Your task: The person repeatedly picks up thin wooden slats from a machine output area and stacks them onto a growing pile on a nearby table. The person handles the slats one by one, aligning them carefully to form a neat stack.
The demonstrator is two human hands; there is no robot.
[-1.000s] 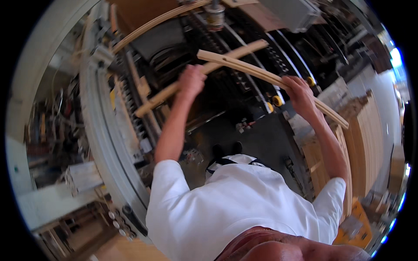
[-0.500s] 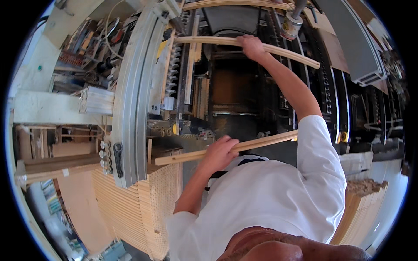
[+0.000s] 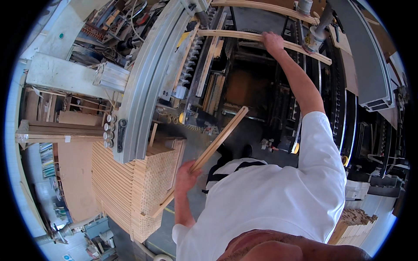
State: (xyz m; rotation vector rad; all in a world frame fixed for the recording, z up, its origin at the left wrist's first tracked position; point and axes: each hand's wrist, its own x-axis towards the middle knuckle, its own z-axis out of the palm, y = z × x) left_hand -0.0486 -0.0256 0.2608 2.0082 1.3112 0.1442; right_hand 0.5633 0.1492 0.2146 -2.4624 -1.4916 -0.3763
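Observation:
My left hand [image 3: 187, 176] is closed around a long, narrow wooden strip [image 3: 223, 138]. The strip slants from the stacked wood at the lower left up toward the middle, with a slot or hole visible near its upper end. Farther off, my right hand [image 3: 273, 43] grips a second wooden strip [image 3: 235, 35] from above. That one lies crosswise over the rails of a machine [image 3: 244, 87], its right end beside a metal cylinder [image 3: 312, 40]. Beyond it another wooden strip [image 3: 257, 5] spans the rails in parallel.
A tall stack of wooden strips [image 3: 115, 178] stands at my left, below a thick grey metal beam [image 3: 146, 82]. Another wood stack [image 3: 352, 226] is at the lower right. A grey profile [image 3: 370, 56] borders the machine on the right. Cluttered tools [image 3: 109, 26] fill the upper left.
My left hand has moved left and down, swinging its strip from nearly crosswise to a steep slant. The right hand's strip now sits farther away, its right end by the cylinder. The view has shifted.

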